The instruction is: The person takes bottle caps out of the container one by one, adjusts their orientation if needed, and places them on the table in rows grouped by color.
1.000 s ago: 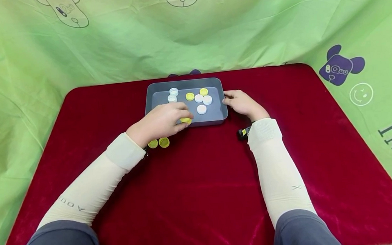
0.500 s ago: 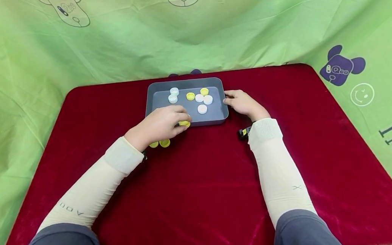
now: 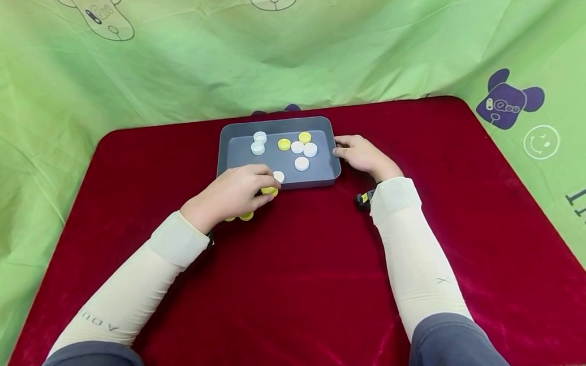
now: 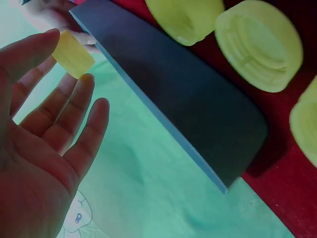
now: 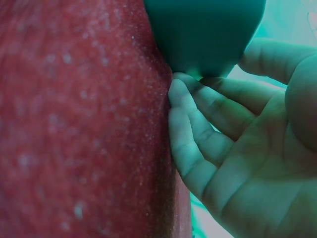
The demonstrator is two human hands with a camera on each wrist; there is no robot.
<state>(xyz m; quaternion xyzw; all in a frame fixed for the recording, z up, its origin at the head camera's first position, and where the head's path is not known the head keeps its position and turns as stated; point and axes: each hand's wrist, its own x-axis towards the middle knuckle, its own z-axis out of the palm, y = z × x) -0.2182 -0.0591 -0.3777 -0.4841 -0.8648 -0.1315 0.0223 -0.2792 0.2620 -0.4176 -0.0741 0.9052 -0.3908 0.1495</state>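
Note:
My left hand (image 3: 237, 190) pinches a yellow bottle cap (image 3: 270, 191) at the near wall of the grey tray (image 3: 318, 183). In the left wrist view the yellow cap (image 4: 73, 54) sits between thumb and fingertips, beside the dark tray wall (image 4: 188, 94). White caps lie in the tray, one white cap (image 3: 278, 176) right by my left fingers, along with a yellow cap (image 3: 283, 144) and another yellow cap (image 3: 304, 137). My right hand (image 3: 364, 154) holds the tray's right wall, thumb at the rim and fingers against the outside.
Yellow caps lie on the red tablecloth before the tray, one yellow cap (image 3: 246, 216) partly under my left hand; a larger view of one yellow cap (image 4: 260, 44) is in the left wrist view. A green printed curtain (image 3: 365, 42) hangs behind the table.
My left hand has drawn back toward the tray's near left side with the yellow cap. A white cap has come into view beside its fingers. The right hand and tray have stayed put.

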